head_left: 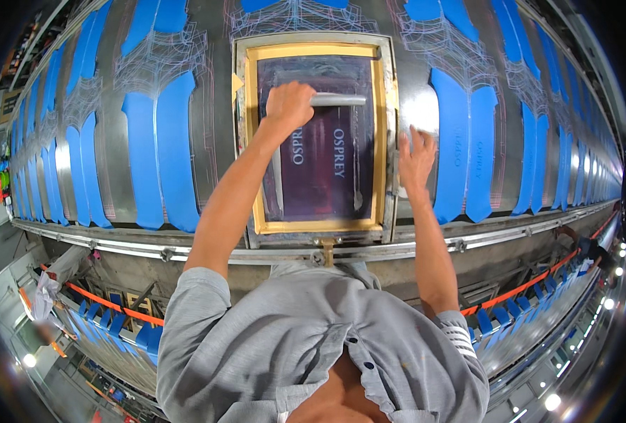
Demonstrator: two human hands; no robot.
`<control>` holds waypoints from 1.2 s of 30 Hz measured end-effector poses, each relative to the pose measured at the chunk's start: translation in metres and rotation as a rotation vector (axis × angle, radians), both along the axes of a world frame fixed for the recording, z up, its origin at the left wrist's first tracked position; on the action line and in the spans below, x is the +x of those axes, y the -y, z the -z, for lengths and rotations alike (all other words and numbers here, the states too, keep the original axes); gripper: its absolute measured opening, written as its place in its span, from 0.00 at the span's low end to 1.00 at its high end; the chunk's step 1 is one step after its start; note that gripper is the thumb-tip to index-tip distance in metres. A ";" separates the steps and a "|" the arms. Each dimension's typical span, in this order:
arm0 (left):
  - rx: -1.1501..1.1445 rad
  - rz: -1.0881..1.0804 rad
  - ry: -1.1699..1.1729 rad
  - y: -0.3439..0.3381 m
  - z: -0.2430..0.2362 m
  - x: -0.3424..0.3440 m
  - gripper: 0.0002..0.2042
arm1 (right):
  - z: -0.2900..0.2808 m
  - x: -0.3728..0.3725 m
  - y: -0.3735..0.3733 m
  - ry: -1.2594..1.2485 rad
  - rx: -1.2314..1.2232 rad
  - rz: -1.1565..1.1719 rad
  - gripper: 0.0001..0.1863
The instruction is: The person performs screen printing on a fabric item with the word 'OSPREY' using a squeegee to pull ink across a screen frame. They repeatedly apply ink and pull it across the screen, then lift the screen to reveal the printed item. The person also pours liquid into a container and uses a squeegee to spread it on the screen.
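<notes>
A screen-printing frame (242,63), its inner border lined with yellow tape, lies on the long dark table in front of me. Light lettering shows through its dark purple mesh (316,197). My left hand (289,106) is closed on a grey squeegee (344,101), which lies crosswise over the upper part of the mesh; the hand hides the squeegee's left end. Just outside the frame's right side is my right hand (417,156), empty, with its fingers apart. Whether it touches the frame I cannot tell.
Blue fabric pieces (158,155) lie in rows on both sides of the frame, and one blue piece (468,148) at the right bears printed lettering. A metal rail (425,252) runs along the near table edge. Behind me stands another row with blue pieces and an orange strip (119,307).
</notes>
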State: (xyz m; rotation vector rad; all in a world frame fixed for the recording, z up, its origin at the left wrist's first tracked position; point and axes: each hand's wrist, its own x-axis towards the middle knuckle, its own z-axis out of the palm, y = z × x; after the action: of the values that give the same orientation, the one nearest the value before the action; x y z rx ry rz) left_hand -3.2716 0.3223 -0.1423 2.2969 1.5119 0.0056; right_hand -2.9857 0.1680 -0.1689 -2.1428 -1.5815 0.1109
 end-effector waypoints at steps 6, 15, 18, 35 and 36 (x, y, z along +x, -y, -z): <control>0.026 0.045 0.040 -0.060 -0.004 0.017 0.18 | -0.072 -0.058 -0.156 0.169 -0.035 -0.655 0.24; 0.141 -0.026 0.239 0.129 0.014 -0.009 0.17 | -0.009 -0.099 -0.015 0.149 -0.118 -0.740 0.12; 0.103 -0.019 0.247 0.228 0.011 -0.021 0.24 | -0.023 -0.112 0.087 0.075 -0.175 -0.748 0.13; 0.053 -0.009 0.057 0.008 0.016 0.007 0.20 | 0.002 -0.078 -0.125 0.120 -0.133 -0.715 0.11; 0.102 -0.005 0.149 0.038 0.024 0.002 0.21 | 0.004 -0.084 -0.096 0.124 -0.119 -0.721 0.11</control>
State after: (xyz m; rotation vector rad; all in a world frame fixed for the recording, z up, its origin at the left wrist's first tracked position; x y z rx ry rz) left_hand -3.2700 0.2841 -0.1663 2.3144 1.4730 0.2552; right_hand -3.0702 0.2641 -0.1734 -1.5767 -2.4025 0.3111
